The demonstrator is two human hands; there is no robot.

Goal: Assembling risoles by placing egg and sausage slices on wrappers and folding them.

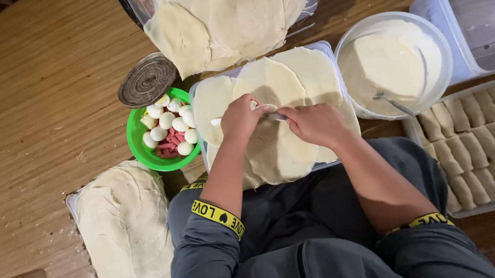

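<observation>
Hands meet over dough sheet [276, 149] on clear tray [333, 55]. I see left hand [241, 118] pinching a pale filling bit, right hand [314, 124] closed on metal spoon [274, 116]; both directly above sheet centre. Green bowl [138, 147] w/ eggs just left.

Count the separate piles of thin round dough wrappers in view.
3: one pile at the top, one pile at lower left, one on the clear tray under the hands. Others may lie out of view.

Spoon [273, 116] mostly hidden between both hands' fingers, bowl unseen.
</observation>
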